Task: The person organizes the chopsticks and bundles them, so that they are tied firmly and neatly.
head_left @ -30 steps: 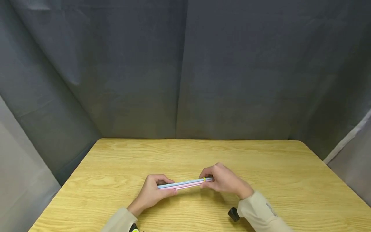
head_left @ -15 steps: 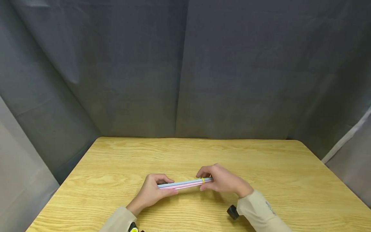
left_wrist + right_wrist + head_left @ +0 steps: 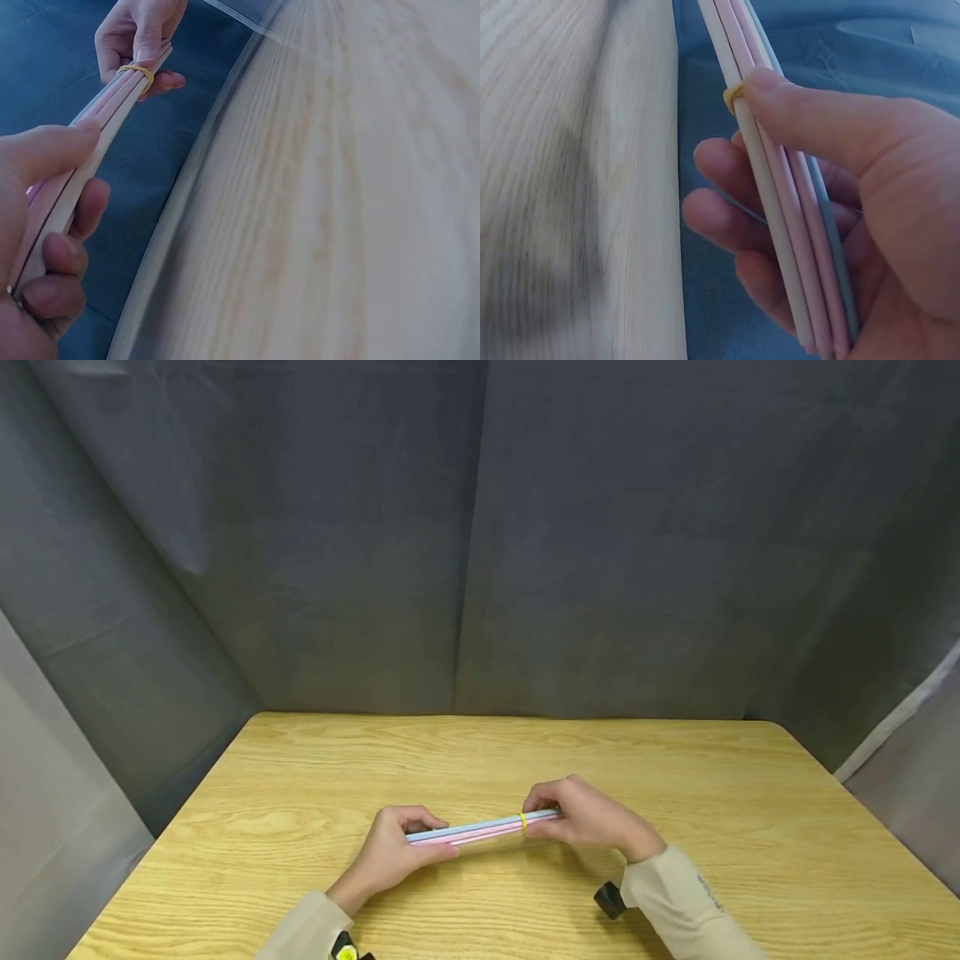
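A bundle of slender sticks (image 3: 480, 832) in pale blue, pink and white spans between my two hands above the table. My left hand (image 3: 392, 853) grips its left end, thumb on the near side and fingers curled around behind, as the left wrist view shows. Toward the right end a yellow rubber band (image 3: 733, 97) encircles the sticks. My right hand (image 3: 592, 820) holds that end; its thumb (image 3: 810, 112) presses on the sticks right beside the band, with the fingers behind them. My palms partly hide both ends.
Beneath the hands lies a wood-grain table (image 3: 480, 760) with rounded far corners. Dark grey cloth (image 3: 360, 543) hangs behind and at the sides. Black devices sit at both wrists, the right one (image 3: 609, 900) standing out below the sleeve.
My right hand has shifted slightly right and up, and the band now lies a little farther left. The left hand keeps its hold almost in place.
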The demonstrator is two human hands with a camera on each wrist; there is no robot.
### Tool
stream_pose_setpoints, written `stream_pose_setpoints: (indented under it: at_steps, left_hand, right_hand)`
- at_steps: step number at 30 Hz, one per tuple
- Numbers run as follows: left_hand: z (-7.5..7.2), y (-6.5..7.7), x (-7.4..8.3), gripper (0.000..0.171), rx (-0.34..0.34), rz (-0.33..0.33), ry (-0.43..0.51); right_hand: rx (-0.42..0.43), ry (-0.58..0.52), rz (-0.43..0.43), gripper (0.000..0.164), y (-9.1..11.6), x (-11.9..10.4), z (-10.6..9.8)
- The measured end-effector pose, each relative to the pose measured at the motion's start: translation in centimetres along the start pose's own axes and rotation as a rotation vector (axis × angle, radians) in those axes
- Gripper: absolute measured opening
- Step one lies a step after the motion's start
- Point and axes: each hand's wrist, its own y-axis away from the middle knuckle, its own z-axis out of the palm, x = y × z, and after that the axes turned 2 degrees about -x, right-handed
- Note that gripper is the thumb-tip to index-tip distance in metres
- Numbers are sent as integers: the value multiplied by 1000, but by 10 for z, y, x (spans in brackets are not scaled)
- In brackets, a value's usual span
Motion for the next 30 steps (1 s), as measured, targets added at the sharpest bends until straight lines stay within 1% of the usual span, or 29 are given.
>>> stream_pose_setpoints:
  at_steps: [4, 8, 11, 14, 17, 24, 30]
  left_hand:
    - [1, 0, 0, 29, 1, 9, -2]
    - [1, 0, -2, 28, 5, 2, 2]
    - [1, 0, -3, 27, 7, -9, 7]
    - [1, 0, -4, 27, 9, -17, 5]
    - [2, 0, -4, 27, 8, -18, 4]
    - [3, 1, -2, 27, 0, -4, -2]
    - [5, 1, -3, 25, -14, 17, -1]
  right_hand:
    - [16, 48, -24, 9, 0, -2, 1]
    - [40, 99, -43, 10, -1, -5, 3]
    - [67, 118, -64, 12, -2, -6, 5]
    - [85, 129, -83, 13, -4, -7, 8]
    - [90, 130, -78, 14, -5, -7, 10]
    - [80, 148, -84, 17, -6, -9, 14]
    - [78, 134, -98, 17, -9, -11, 20]
